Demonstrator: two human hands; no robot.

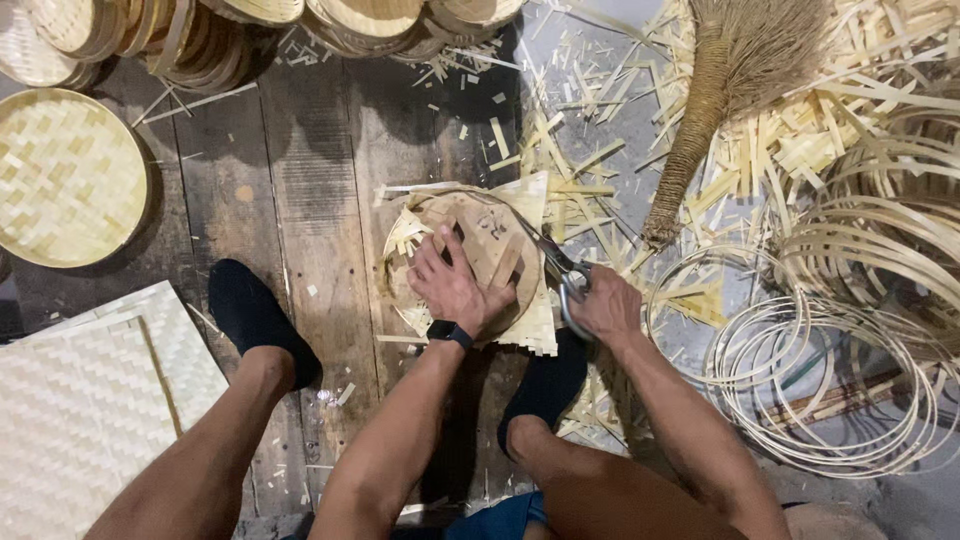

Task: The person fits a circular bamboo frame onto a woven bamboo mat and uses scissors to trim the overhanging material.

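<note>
the wooden floor (300, 170) is strewn with bamboo offcuts, and a large woven mat sheet (80, 410) lies at the lower left beside the person's left foot. finished round woven trays (65, 175) sit at the upper left, with more stacked along the top edge. on the right lie coils of bamboo hoops (820, 380), loose strips, and a straw broom (720, 90).

in the middle, between the feet, a square woven mat (535, 210) lies on the floor with a round wooden disc (490, 235) on top of it as a pattern. the left hand (450, 285) is spread flat, fingers splayed, pressing the disc down. the right hand (605, 305) is closed through the handles of a pair of scissors (555, 262), whose blades run along the disc's right edge into the weave.

to cut well, it looks wise to keep the weight on the disc so the mat cannot creep, hold the blades close against the wooden rim, and take short bites rather than long ones so the strips do not fray or spring loose. judging from the square corners left at the top and bottom right, turning mat and disc together, not the wrist, should keep the curve even.
</note>
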